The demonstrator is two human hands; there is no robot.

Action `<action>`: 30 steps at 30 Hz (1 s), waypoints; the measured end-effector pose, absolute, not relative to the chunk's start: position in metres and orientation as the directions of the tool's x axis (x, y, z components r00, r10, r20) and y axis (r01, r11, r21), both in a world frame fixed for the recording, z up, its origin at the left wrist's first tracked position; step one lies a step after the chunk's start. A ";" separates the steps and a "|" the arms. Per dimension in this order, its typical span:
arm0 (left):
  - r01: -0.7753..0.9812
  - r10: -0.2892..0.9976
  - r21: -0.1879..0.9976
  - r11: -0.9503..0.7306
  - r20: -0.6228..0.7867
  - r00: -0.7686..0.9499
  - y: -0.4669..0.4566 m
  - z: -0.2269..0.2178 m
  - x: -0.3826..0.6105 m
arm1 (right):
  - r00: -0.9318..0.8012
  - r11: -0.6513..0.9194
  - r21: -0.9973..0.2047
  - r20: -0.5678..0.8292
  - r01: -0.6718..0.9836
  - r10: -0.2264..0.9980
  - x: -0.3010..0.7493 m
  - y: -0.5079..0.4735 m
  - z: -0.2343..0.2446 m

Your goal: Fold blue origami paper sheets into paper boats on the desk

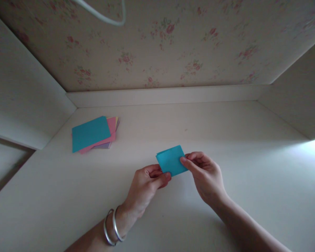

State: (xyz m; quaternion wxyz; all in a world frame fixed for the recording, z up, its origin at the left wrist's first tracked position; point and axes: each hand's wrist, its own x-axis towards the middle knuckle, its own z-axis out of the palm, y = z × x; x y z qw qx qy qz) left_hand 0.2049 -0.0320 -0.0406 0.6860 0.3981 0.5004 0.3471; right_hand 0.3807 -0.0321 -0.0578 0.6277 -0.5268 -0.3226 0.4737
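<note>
A folded sheet of blue paper (171, 160) is held between my two hands, above the white tabletop (189, 122). A second layer peeks out along its upper left edge. My left hand (148, 182) pinches the lower left part, thumb on top near the bottom edge. On the right edge, my right hand (206, 175) grips the paper with the thumb on its face and the fingers behind. The fingertips behind the paper are hidden.
At the back left lies a stack of coloured paper (90, 134), blue on top, with pink, purple and yellow sheets below. White panels (18, 77) flank the table, and floral wallpaper (147, 45) covers the back wall. A white cable (102, 15) hangs at the top.
</note>
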 end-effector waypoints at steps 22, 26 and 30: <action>-0.006 0.867 0.903 0.430 -0.411 0.282 -0.037 -0.041 0.208 | 0.379 -0.018 -0.983 -0.088 -0.183 0.921 0.383 -0.030 -0.060; -0.073 0.819 0.844 0.531 -0.489 0.300 -0.037 -0.040 0.206 | 0.385 -0.015 -0.985 -0.082 -0.174 0.919 0.382 -0.030 -0.058; -0.121 0.784 0.800 0.588 -0.527 0.328 -0.035 -0.043 0.205 | 0.385 -0.010 -0.985 -0.078 -0.175 0.920 0.381 -0.031 -0.058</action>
